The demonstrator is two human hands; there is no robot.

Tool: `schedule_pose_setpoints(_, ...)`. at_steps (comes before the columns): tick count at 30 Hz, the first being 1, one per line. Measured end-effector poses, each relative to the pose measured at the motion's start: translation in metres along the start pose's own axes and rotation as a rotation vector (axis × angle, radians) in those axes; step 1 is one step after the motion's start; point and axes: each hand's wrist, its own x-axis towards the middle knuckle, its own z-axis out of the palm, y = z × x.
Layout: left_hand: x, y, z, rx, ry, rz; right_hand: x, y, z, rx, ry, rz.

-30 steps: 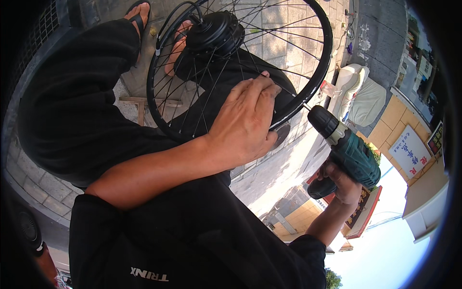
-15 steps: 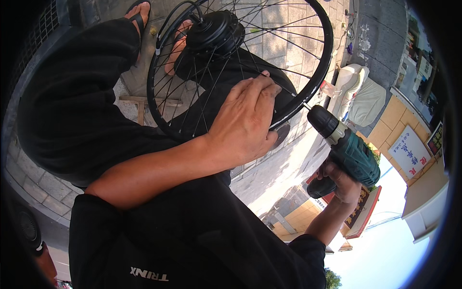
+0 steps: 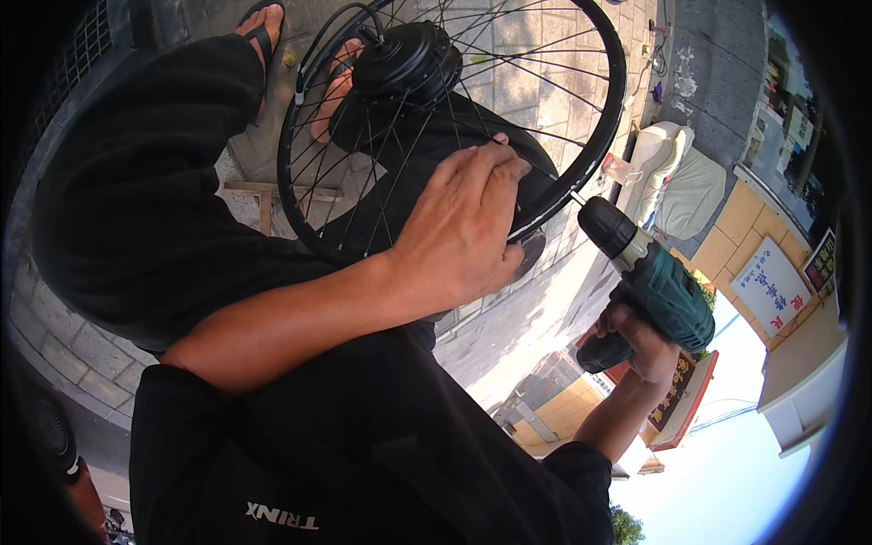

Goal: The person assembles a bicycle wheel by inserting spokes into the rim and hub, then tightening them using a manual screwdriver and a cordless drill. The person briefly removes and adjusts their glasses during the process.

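Observation:
A black spoked wheel (image 3: 603,136) with a thick black hub motor (image 3: 409,65) leans across my legs. My left hand (image 3: 468,222) lies over the near part of its rim, fingers wrapped round it, so that stretch of rim is hidden. In my right hand (image 3: 647,345) is a dark green and black cordless drill (image 3: 668,295), held by its handle. From its black chuck (image 3: 607,227) a thin bit (image 3: 579,197) reaches the outer side of the rim. Whether the bit sits in a hole there I cannot tell.
A black cable (image 3: 318,50) runs from the hub along the rim. Under the wheel is a small wooden stool or frame (image 3: 263,195). Pale covered bundles (image 3: 672,177) lie on the paving to the right, near a white sign board (image 3: 770,282).
The drill and my right hand have shifted very slightly left, and the wheel's right edge has moved a little left too. My left hand stays in place on the rim.

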Motion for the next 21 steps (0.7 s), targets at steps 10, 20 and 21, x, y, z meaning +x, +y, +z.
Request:
schedule_pose_setpoints(10, 0.009, -0.006, 0.003, 0.063, 0.028, 0.078, -0.007, 0.012, -0.011, -0.087, 0.023, -0.088)
schedule_pose_setpoints(20, 0.013, -0.004, 0.009, 0.223, 0.046, 0.160, -0.025, 0.084, -0.009, -0.136, -0.039, -0.206)
schedule_pose_setpoints(21, 0.012, -0.002, 0.010, 0.220, 0.027, 0.126, -0.025, 0.087, -0.007, -0.165, -0.025, -0.246)
